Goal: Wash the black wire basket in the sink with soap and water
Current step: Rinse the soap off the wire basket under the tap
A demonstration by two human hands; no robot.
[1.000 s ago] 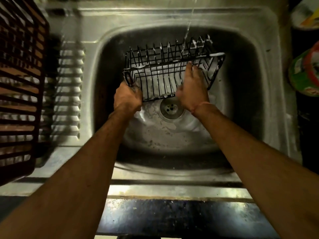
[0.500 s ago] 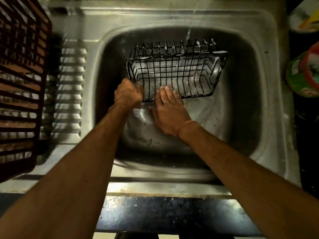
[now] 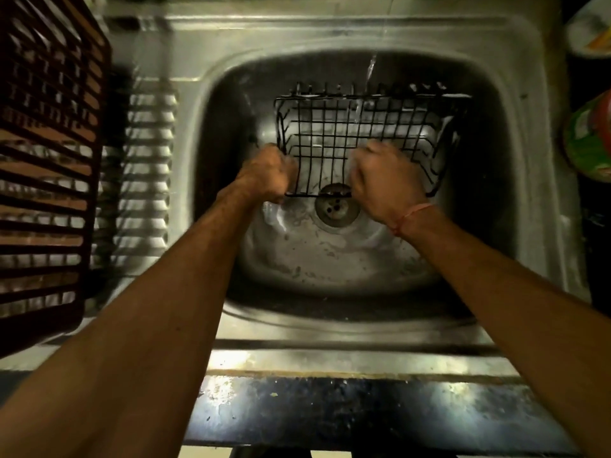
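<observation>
The black wire basket (image 3: 360,133) is held tilted over the steel sink (image 3: 218,133), its open side facing me. A thin stream of water (image 3: 370,67) falls onto its upper wires. My left hand (image 3: 267,175) grips the basket's lower left corner. My right hand (image 3: 383,180) has its fingers curled over the near wires at the lower middle, partly blurred. The drain (image 3: 337,209) shows just below the basket, between my wrists.
A dark brown slatted plastic rack (image 3: 43,180) stands on the ribbed drainboard (image 3: 145,180) at the left. A green and red container (image 3: 591,140) and a white packet (image 3: 591,24) sit at the right edge. The sink's front rim (image 3: 330,361) runs beneath my forearms.
The basket has swung so its open side faces me more. My right hand moved right from under the basket's near edge and curled onto its wires. My left hand kept its grip.
</observation>
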